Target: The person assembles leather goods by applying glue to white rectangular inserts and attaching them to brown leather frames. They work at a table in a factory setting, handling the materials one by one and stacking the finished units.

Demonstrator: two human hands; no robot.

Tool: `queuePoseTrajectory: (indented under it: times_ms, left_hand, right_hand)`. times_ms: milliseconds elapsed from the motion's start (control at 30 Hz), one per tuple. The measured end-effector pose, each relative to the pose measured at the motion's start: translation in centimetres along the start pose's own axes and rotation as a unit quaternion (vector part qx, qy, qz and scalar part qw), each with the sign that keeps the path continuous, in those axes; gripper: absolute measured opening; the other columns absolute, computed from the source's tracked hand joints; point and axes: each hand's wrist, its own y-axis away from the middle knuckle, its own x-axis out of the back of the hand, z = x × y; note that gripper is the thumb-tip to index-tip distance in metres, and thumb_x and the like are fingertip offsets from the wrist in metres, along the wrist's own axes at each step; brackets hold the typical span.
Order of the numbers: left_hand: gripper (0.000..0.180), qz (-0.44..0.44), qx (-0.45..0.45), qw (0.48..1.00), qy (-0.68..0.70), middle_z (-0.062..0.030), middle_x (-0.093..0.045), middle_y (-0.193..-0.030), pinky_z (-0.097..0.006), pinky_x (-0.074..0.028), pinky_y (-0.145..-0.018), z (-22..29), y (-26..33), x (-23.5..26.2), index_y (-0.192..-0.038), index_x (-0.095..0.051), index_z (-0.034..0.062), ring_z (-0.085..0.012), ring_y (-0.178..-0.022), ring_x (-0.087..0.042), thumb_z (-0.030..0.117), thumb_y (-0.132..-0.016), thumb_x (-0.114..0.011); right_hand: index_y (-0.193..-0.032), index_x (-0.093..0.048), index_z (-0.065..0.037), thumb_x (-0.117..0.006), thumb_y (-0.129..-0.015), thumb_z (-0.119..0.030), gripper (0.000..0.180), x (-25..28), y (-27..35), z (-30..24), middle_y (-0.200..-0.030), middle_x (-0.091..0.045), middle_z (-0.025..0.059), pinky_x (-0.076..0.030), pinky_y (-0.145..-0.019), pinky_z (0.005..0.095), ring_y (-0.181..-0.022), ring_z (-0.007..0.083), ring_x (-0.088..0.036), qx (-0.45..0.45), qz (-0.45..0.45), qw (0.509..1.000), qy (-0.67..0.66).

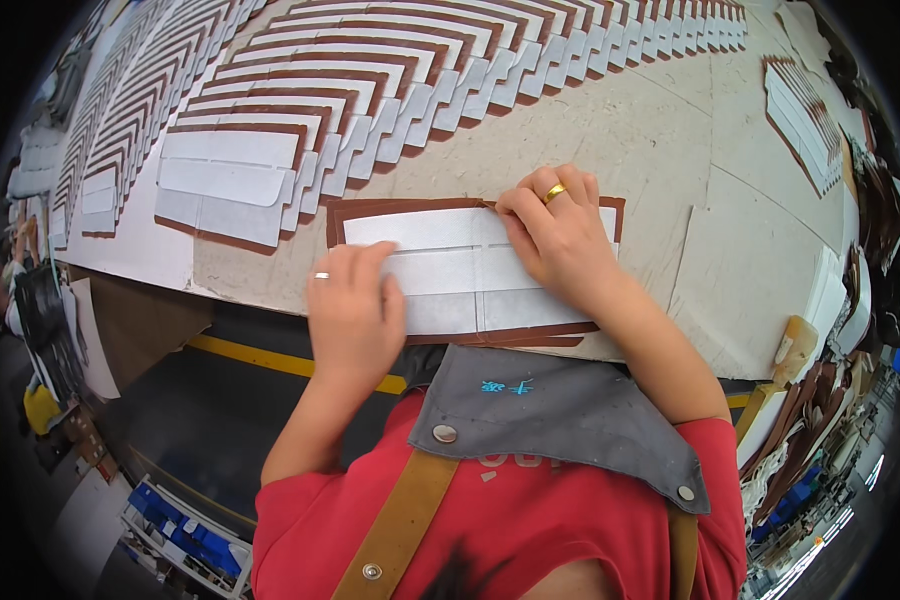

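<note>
A brown leather piece lies flat at the near edge of the work table, with white lining strips laid on it. My left hand, a ring on one finger, presses flat on the left part of the white strips. Fingers bent, my right hand with a gold ring presses down on the right part, fingertips at the upper edge of the lining. Neither hand grips anything.
Long overlapping rows of similar brown-and-white pieces cover the table beyond. Another small stack lies at the far right. Brown leather stacks sit at the right. A dark floor with a yellow line runs below the table edge.
</note>
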Motion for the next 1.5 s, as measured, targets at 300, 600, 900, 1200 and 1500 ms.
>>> queuePoseTrajectory:
  times_ms: [300, 600, 900, 1200, 1500]
  left_hand:
    - [0.033, -0.069, -0.13, 0.989, 0.031, -0.0034, -0.047, -0.131, -0.044, -0.018, -0.108, 1.9, -0.7, -2.2, -0.114, -0.055, 0.011, -0.0238, -0.127, -0.037, 0.013, -0.081, -0.056]
    - [0.029, -0.06, -0.07, 0.994, 0.06, -0.0111, -0.045, -0.131, -0.051, -0.016, -0.107, 0.1, 0.4, -1.3, -0.112, -0.053, 0.007, -0.0286, -0.127, -0.037, 0.01, -0.083, -0.056]
    - [0.023, -0.041, -0.078, 0.991, 0.104, -0.018, -0.05, -0.123, -0.045, -0.025, -0.104, 0.1, -0.4, -0.6, -0.102, -0.055, 0.0008, -0.0335, -0.119, -0.042, 0.007, -0.08, -0.056]
    - [0.033, 0.02, -0.051, 0.985, 0.164, -0.0181, -0.05, -0.117, -0.04, -0.031, -0.098, -2.8, -2.7, -0.4, -0.112, -0.05, -0.0014, -0.0324, -0.113, -0.044, 0.003, -0.08, -0.054]
    - [0.05, -0.045, 0.109, 0.876, 0.467, -0.0082, -0.057, -0.097, -0.023, -0.036, -0.082, -0.2, -4.2, -0.1, -0.132, -0.034, 0.0033, -0.0129, -0.089, -0.052, 0.003, -0.086, -0.052]
  right_hand:
    - [-0.098, -0.059, -0.006, -0.057, -0.072, -0.005, 0.026, 1.7, 1.1, -1.3, -0.097, -0.058, 0.0062, -0.042, -0.082, 0.0361, -0.095, 0.0238, -0.054, 0.027, -0.04, 0.992, -0.114]
    - [-0.095, -0.062, -0.002, -0.051, -0.069, 0.011, 0.031, 7.8, 5.7, 4.9, -0.098, -0.06, 0.0104, -0.046, -0.081, 0.0362, -0.095, 0.0279, -0.056, -0.099, -0.028, 0.995, 0.011]
    - [-0.087, -0.057, -0.004, -0.062, -0.072, -0.011, 0.017, 6.2, 2.4, 5.5, -0.089, -0.058, 0.0149, -0.042, -0.081, 0.0399, -0.092, 0.032, -0.053, -0.077, -0.077, 0.99, -0.094]
    - [-0.078, -0.057, -0.005, -0.059, -0.072, -0.012, 0.009, 4.6, 1.7, 6.5, -0.086, -0.056, 0.0131, -0.043, -0.076, 0.0378, -0.089, 0.0298, -0.052, -0.108, -0.126, 0.981, -0.1]
    - [-0.089, -0.048, -0.004, -0.055, -0.082, -0.01, 0.012, 12.2, 5.8, 3.1, -0.079, -0.057, 0.0143, -0.044, -0.067, 0.0421, -0.077, 0.0323, -0.057, -0.15, -0.043, 0.973, -0.172]
